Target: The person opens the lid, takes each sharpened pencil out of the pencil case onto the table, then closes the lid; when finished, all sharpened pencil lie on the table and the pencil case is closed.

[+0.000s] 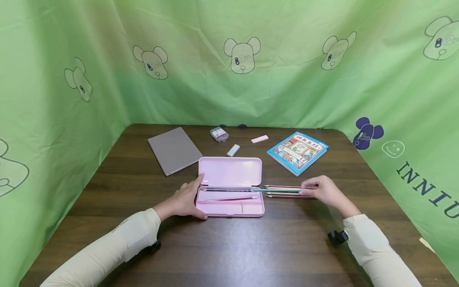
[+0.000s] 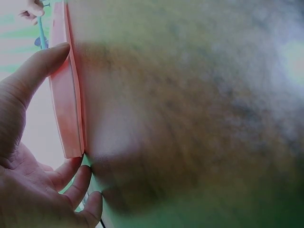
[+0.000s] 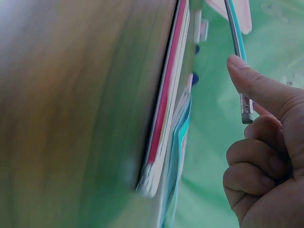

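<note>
A pink pencil case (image 1: 229, 208) lies with its lid up on the table. My left hand (image 1: 184, 200) grips its left end, thumb at the front wall and fingers toward the lid; the left wrist view shows the thumb against the case (image 2: 66, 104). Inside are a dark pencil (image 1: 222, 190) along the back and a red pencil (image 1: 234, 198). My right hand (image 1: 324, 193) pinches a teal pencil (image 1: 277, 190) near its eraser end, seen in the right wrist view as a metal-capped tip (image 3: 246, 114). The teal pencil's far end is over the case's right edge. Several pencils (image 1: 287, 196) lie under it.
Behind the case are a grey notebook (image 1: 175, 150), a small clear box (image 1: 219, 134), a white eraser-like block (image 1: 233, 150) and a pink bar (image 1: 259, 139). A blue-bordered picture book (image 1: 298, 152) lies at the back right. Green curtain (image 1: 244, 95) surrounds the table.
</note>
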`<state>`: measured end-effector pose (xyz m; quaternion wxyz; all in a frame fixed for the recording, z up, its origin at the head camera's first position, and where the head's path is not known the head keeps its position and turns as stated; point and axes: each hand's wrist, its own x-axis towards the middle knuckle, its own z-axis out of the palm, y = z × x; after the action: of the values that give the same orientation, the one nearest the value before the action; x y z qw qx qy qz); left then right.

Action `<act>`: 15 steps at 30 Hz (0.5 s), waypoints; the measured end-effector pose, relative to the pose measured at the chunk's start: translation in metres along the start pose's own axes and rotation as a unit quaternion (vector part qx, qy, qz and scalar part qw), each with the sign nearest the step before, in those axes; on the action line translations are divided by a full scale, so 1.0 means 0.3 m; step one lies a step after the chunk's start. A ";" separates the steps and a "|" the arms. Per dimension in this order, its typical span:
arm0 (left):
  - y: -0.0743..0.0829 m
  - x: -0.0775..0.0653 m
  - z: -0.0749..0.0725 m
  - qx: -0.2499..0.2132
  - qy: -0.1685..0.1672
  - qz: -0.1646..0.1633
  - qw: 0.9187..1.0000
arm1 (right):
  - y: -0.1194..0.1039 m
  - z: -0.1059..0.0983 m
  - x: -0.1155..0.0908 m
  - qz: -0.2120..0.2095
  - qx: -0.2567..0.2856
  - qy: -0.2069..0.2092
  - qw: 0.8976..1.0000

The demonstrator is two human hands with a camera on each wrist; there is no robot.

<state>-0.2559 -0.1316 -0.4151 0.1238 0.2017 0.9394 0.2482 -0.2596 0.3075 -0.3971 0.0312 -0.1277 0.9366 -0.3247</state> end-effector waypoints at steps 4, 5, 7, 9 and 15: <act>-0.002 0.002 0.001 0.006 0.002 0.001 1.000 | 0.033 -0.027 -0.036 0.025 -0.001 0.004 1.000; -0.003 0.002 0.002 0.007 0.002 0.000 1.000 | 0.040 -0.031 -0.044 0.032 -0.002 0.004 0.999; -0.004 0.003 0.003 0.006 0.003 0.001 1.000 | 0.055 -0.039 -0.059 0.040 -0.004 0.005 0.999; -0.005 0.003 0.003 0.005 0.002 0.001 1.000 | 0.068 -0.046 -0.072 0.049 -0.007 0.007 0.999; -0.006 0.005 0.002 0.007 0.002 0.000 1.000 | 0.096 -0.056 -0.094 0.051 -0.017 -0.001 0.999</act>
<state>-0.2577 -0.1321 -0.4169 0.1208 0.2017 0.9413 0.2423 -0.2410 0.3465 -0.4023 0.0468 -0.0808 0.9473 -0.3064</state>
